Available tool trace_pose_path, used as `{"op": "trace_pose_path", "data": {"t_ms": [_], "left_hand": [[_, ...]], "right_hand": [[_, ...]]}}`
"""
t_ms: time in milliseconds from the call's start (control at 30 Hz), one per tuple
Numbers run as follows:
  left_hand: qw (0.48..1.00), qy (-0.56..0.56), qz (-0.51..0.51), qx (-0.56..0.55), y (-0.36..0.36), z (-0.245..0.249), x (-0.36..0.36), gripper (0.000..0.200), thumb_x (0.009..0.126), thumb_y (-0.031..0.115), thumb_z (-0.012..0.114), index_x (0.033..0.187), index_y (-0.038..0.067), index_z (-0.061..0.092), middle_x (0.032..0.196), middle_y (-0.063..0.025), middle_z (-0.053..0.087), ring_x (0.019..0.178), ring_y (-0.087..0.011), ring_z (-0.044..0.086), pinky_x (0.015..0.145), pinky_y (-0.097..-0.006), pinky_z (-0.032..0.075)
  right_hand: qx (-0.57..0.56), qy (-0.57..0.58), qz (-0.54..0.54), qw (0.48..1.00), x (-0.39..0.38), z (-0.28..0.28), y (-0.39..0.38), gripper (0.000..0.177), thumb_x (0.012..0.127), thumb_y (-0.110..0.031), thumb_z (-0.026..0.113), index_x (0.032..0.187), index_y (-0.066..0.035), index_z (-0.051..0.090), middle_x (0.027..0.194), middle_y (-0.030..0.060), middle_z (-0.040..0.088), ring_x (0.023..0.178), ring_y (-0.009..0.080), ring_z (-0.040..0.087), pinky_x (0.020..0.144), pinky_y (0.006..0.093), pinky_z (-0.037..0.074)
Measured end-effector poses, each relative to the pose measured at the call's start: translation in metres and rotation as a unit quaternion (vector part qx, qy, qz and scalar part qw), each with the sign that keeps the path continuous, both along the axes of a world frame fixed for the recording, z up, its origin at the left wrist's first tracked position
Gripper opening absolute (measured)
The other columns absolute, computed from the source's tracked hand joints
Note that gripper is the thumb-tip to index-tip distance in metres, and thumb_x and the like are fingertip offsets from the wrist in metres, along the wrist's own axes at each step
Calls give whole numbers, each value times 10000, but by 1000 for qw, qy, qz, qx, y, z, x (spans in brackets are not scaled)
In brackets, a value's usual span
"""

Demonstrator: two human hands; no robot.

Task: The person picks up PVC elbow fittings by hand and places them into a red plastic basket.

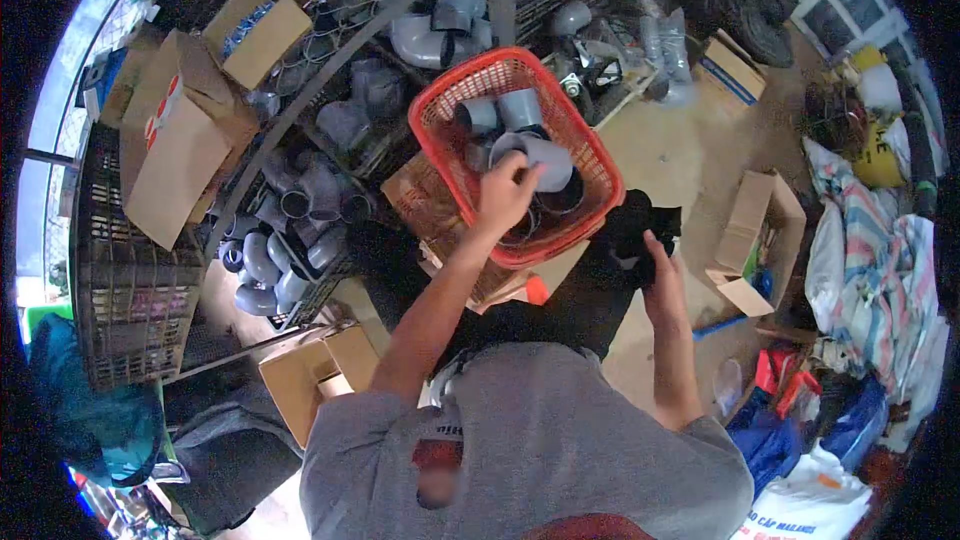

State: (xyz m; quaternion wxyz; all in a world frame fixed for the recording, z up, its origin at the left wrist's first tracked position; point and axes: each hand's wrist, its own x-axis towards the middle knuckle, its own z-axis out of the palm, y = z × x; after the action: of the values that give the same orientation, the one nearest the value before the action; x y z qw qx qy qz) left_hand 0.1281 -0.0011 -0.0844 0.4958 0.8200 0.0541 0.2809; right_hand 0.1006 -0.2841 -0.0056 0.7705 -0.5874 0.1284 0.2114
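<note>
A red plastic basket stands in front of me, with several grey pipe fittings inside. My left hand reaches over its near side, fingers closed on the rim of a light grey pipe fitting. That fitting lies tilted above the others, its round opening toward my fingers. To the right of the basket, my right hand grips a bunched black cloth over my right knee. Part of that hand is hidden behind the cloth.
Crates of grey elbow fittings stand to the left and behind the basket. Beneath its left side is a cardboard box. An open carton stands at right, near striped sacks. Another open carton sits beside my left elbow.
</note>
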Motion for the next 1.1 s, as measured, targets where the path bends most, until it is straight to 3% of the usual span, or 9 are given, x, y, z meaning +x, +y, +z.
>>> {"op": "trace_pose_path", "data": {"t_ms": [33,200,400,467,733,800,867,933,1100], "left_hand": [[998,-9,-36,51,-9,-11,12,294,926,273,699,869,14,573,829,-173,590,779,-435,576,693,-414,500],[908,56,-236,342,-39,-74,35,111,890,173,640,958,87,652,962,-115,651,900,-352,637,814,-500,490],[848,232,-315,357,-48,-92,28,250,883,206,625,1102,89,658,1057,-128,670,1034,-339,643,920,-472,501],[924,81,-269,258,-39,-108,14,195,905,204,640,1054,84,675,1045,-135,673,1040,-332,638,926,-459,500],[983,153,61,75,71,-27,-38,123,921,188,653,1008,110,690,953,-133,715,887,-324,708,748,-402,563],[960,228,161,33,128,-38,-52,177,957,243,645,1057,107,698,953,-163,732,828,-311,735,717,-375,577],[958,79,209,180,200,-91,-60,183,924,215,684,1017,58,699,890,-144,735,810,-281,738,713,-371,573],[964,132,210,102,257,-124,-70,139,890,159,696,988,61,695,885,-140,730,815,-251,732,726,-356,563],[942,236,189,144,387,-202,-54,185,832,167,746,984,75,693,869,-130,737,806,-273,732,749,-376,573]], "right_hand": [[4,-10,-8,1000,7,-18,-14,435,1005,-282,602,1313,23,571,1194,125,693,1073,233,687,935,380,548],[39,-30,-41,998,3,-21,-21,444,1008,-295,590,1313,26,555,1229,143,669,1088,256,679,948,410,562],[57,-3,-61,996,-8,-25,-9,450,1000,-317,600,1296,19,556,1190,130,670,1047,256,681,931,402,563],[3,28,-38,999,-8,-24,-2,428,988,-295,628,1284,10,575,1173,111,678,1040,232,677,910,374,552],[-138,-59,29,988,10,-48,14,293,975,-258,675,1148,-22,662,1062,20,668,952,121,590,865,300,471],[-132,-69,-24,989,13,-62,12,315,980,-282,667,1152,-19,659,1057,24,670,934,125,591,859,300,471],[-147,-59,-9,987,22,-64,16,343,984,-313,662,1154,-16,658,1062,29,671,945,127,593,860,303,475],[-161,-10,-15,987,31,-75,18,520,966,-314,688,1329,26,536,1249,86,638,1082,182,632,934,335,502],[-228,-87,45,969,45,-123,30,453,985,-287,661,1298,31,586,1262,107,643,1064,177,621,968,331,472]]}}
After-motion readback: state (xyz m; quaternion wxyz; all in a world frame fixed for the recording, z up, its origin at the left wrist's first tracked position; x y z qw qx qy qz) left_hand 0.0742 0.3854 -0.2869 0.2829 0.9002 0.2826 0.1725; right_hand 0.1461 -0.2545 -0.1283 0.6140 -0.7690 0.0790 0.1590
